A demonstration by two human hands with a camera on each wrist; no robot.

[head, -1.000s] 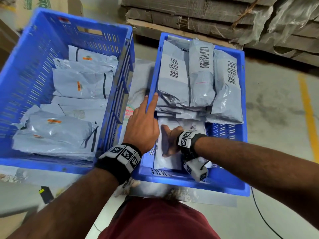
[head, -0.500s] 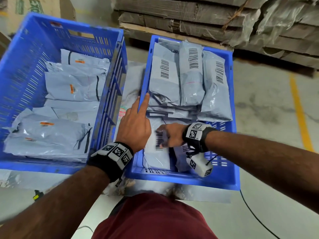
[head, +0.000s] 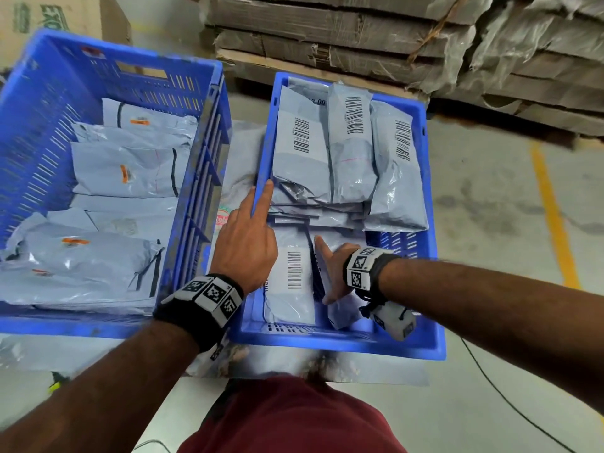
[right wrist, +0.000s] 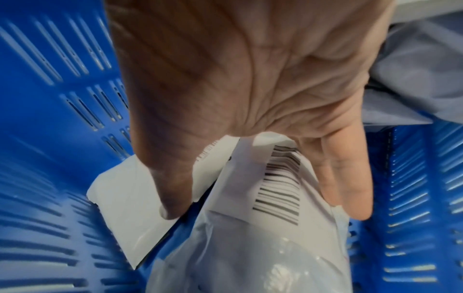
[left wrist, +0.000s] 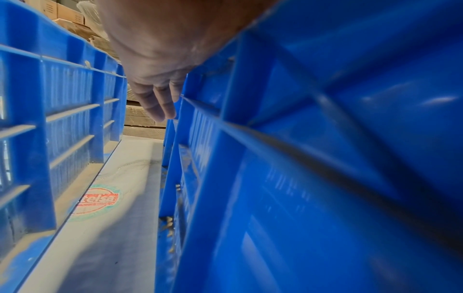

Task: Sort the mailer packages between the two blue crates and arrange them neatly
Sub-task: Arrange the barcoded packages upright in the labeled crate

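Observation:
Two blue crates stand side by side. The big left crate [head: 39, 142] holds grey mailers with orange labels [head: 124, 171]. The smaller right crate [head: 340, 346] has a row of barcode mailers [head: 349, 152] stacked at its far end. My left hand [head: 245, 243] rests on that crate's left rim, index finger straight along it, and its fingers [left wrist: 155, 95] hang down the outer wall [left wrist: 325, 178]. My right hand [head: 333, 273] is inside the near end, fingers straight. It straddles a barcode mailer [right wrist: 275, 198], with the thumb pressing a white mailer [right wrist: 130, 198]. Another barcode mailer [head: 294, 282] lies front left.
Plastic-wrapped flat cardboard stacks [head: 359, 44] fill the back, and a cardboard box [head: 65, 14] stands at the far left. Under the crates lies a grey sheet with a red and green logo [left wrist: 100, 200]. A yellow floor line [head: 552, 217] and a black cable [head: 506, 403] run on the right.
My right hand has let go of the barcode mailer it held upright and now lies flat between mailers. That mailer now lies at the crate's front left. My left hand stays on the rim.

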